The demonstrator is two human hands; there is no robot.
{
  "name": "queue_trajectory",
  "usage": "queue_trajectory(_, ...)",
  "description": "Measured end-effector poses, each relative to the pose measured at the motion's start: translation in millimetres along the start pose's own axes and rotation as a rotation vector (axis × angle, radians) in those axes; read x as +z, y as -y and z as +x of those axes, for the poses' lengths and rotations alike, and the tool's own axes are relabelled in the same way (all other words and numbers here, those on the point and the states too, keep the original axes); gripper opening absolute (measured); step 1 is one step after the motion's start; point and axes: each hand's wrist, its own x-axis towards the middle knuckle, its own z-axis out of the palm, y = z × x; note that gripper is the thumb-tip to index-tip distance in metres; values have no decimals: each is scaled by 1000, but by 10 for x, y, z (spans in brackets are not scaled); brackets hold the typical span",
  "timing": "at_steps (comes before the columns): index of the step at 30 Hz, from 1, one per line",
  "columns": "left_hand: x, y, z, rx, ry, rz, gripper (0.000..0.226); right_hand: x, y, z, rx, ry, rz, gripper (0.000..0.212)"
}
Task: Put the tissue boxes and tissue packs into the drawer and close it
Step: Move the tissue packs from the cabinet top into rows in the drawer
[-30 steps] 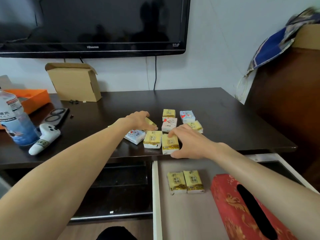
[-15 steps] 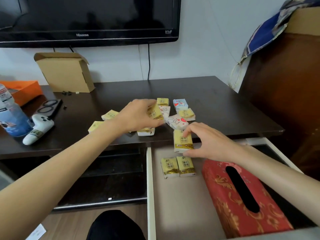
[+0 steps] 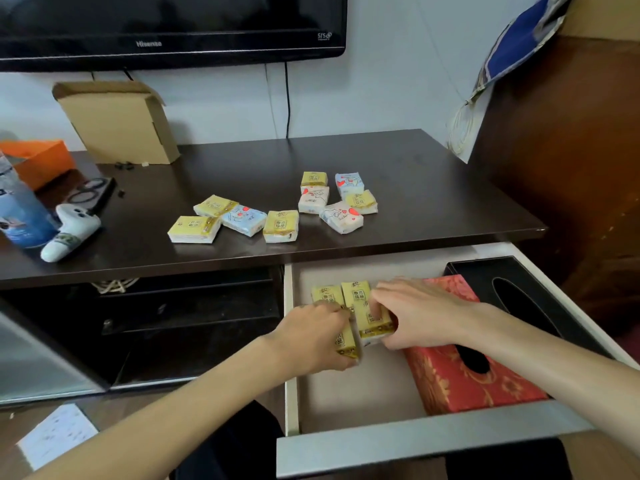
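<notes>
Your left hand (image 3: 313,336) kept its grip closed on a yellow tissue pack (image 3: 346,342) tipped on edge, and your right hand (image 3: 420,311) gripped another yellow pack (image 3: 375,323), gold band nearest you. Both sat low in the open drawer (image 3: 360,386), long axes running front to back, beside the red tissue box (image 3: 460,379).

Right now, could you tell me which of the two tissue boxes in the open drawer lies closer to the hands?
The red floral fabric tissue box; the black tissue box sits beyond it, at the drawer's right edge.
</notes>
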Motion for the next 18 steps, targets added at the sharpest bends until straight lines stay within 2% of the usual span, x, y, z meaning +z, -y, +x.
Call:
queue_trajectory(13, 159, 51, 24, 63, 4, -34, 65, 138, 110, 22, -28, 75, -108, 43)
queue_trajectory(18, 160, 79, -53, 78, -39, 53, 64, 163, 117, 36, -32, 46, -207, 40)
